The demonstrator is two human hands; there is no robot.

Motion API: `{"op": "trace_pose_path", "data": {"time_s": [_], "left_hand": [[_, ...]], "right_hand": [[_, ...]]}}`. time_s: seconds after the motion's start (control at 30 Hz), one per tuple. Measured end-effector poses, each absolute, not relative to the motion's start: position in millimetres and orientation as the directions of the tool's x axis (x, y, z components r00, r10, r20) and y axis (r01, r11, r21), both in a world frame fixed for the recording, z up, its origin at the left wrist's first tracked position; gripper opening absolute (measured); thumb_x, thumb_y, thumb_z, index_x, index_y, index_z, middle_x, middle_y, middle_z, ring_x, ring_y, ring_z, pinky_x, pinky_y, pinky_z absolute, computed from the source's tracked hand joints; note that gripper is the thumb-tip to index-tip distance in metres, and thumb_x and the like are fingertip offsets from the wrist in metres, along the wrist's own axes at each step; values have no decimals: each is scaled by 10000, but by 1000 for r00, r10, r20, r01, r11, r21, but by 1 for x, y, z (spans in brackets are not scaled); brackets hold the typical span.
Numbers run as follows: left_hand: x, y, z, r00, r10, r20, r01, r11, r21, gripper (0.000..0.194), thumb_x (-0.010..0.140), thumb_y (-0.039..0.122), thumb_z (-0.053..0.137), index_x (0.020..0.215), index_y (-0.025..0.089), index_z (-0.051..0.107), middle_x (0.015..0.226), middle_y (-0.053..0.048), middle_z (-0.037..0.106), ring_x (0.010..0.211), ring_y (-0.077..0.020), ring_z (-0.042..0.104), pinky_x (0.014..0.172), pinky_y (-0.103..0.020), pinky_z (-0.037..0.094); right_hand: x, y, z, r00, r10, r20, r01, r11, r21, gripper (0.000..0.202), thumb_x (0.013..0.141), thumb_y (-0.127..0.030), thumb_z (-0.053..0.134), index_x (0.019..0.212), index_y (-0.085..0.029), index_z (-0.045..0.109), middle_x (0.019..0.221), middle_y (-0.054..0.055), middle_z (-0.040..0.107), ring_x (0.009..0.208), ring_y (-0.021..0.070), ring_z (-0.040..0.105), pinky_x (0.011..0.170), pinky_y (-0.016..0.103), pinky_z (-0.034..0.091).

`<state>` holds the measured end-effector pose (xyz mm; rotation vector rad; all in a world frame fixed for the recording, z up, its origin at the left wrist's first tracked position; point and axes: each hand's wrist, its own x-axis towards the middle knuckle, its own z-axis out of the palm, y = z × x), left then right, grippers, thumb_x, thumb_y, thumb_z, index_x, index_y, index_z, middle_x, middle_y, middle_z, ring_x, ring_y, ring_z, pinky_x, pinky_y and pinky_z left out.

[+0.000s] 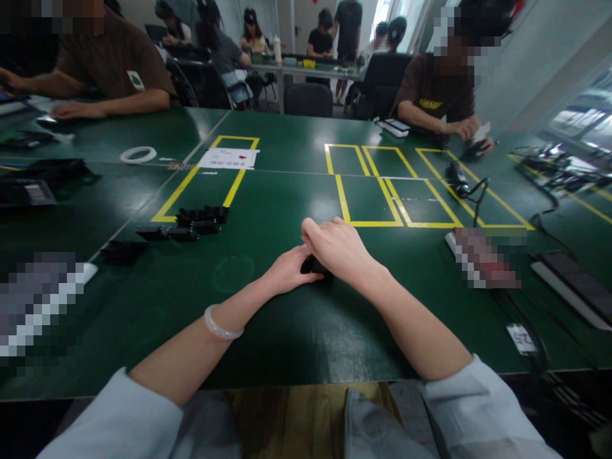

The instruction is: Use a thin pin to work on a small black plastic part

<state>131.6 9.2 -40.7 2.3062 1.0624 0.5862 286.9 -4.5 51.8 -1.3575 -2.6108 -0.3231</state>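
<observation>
Both my hands meet over the middle of the green table. My left hand (291, 269) has its fingers and thumb around a small black object (319, 268), which rests at the tabletop. Above that object is my right hand (340, 247), closed with its fingers curled; what it holds, if anything, is hidden. Most of the black object is covered by my hands. To the left lies a group of black parts (201, 223) near a yellow-taped outline.
The green table (287, 331) bears yellow tape outlines, a white paper (228, 158), a tape ring (138, 155) and a black device with a cable (459, 178). Cables and a dark flat device (574, 280) lie right. People sit across the table.
</observation>
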Motion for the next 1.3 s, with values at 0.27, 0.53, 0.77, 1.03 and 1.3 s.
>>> {"op": "trace_pose_path", "data": {"time_s": [0.27, 0.53, 0.77, 1.03, 1.3], "left_hand": [[132, 9, -40, 599, 787, 147, 563, -545, 622, 440, 790, 430, 679, 1129, 168, 575, 1165, -102, 639, 1103, -303, 589, 924, -415, 481], [132, 10, -40, 599, 786, 152, 556, -545, 627, 453, 784, 436, 684, 1142, 182, 572, 1150, -84, 645, 1096, -296, 593, 935, -415, 478], [133, 9, -38, 592, 792, 149, 562, -538, 628, 496, 779, 426, 693, 1179, 170, 549, 1168, -97, 640, 1119, -301, 583, 951, -424, 472], [131, 9, -39, 606, 780, 158, 544, -551, 632, 418, 797, 449, 669, 1112, 185, 592, 1158, -87, 646, 1116, -297, 585, 949, -426, 473], [132, 10, -43, 589, 790, 168, 546, -542, 639, 525, 785, 445, 683, 1205, 161, 546, 1213, -110, 624, 1121, -305, 583, 941, -431, 476]], "right_hand": [[289, -6, 55, -574, 772, 274, 815, 571, 98, 188, 963, -274, 357, 1002, -176, 512, 820, 38, 690, 727, 171, 614, 675, 298, 260], [289, -6, 54, -562, 773, 292, 820, 567, 78, 181, 926, -176, 368, 1045, -161, 504, 868, 39, 684, 743, 166, 612, 672, 296, 267], [289, -4, 52, -576, 773, 266, 814, 574, 92, 168, 957, -245, 364, 984, -180, 517, 819, 38, 682, 739, 166, 606, 675, 303, 258], [290, -7, 55, -587, 756, 290, 802, 592, 79, 178, 907, -202, 401, 1045, -165, 507, 916, 47, 669, 771, 168, 594, 678, 303, 264], [288, -4, 51, -599, 743, 299, 795, 597, 110, 167, 954, -219, 364, 1000, -180, 519, 837, 27, 673, 751, 166, 603, 678, 306, 254]]}}
